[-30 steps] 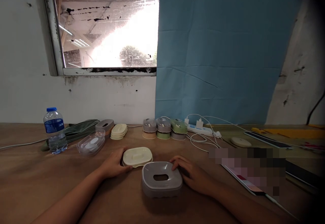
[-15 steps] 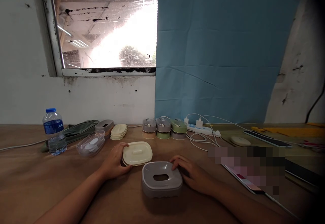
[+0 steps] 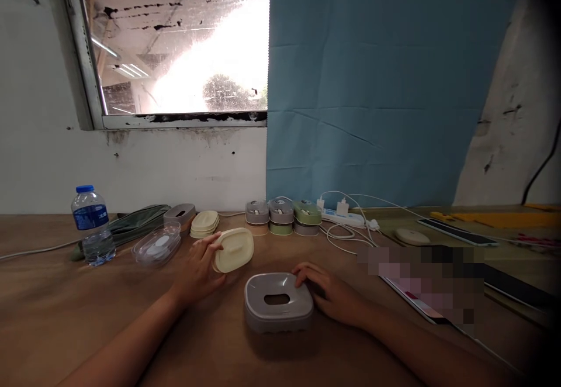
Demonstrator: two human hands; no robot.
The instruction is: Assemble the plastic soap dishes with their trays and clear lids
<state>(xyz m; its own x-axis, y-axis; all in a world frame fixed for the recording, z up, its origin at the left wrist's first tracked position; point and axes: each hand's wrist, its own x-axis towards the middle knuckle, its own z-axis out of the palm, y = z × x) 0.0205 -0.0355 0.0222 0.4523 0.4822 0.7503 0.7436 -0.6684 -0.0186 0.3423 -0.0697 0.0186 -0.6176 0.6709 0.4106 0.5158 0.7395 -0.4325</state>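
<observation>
Grey plastic, glossy on top, forms the slotted box point(image 3: 279, 313) that stands upright on the bench point(image 3: 210, 346). The left hand point(image 3: 195, 276) grips a cream lid point(image 3: 235, 250) by its edge and tilts it, beyond the box and to its left; the right hand point(image 3: 333, 294) lays its fingertips on the box's far right corner, though whether it squeezes there I cannot tell. Lid and box are apart, so these two appear not yet joined. Well beyond the box, three two-tier containers point(image 3: 281, 213) look complete, each with one body stacked on another, while a pile of cream pieces point(image 3: 204, 224) beyond the box to its left lies untouched. The bench is brown and dull, with a transparent tray point(image 3: 151, 254) and a water bottle point(image 3: 90, 217) left of the box and a power strip point(image 3: 344, 218) beyond it to the right. Behind everything beyond the box rises a stained white wall point(image 3: 175, 182), with a glaring window point(image 3: 184, 54) mostly to the box's left and a creased blue sheet point(image 3: 377, 83) mostly to its right.
</observation>
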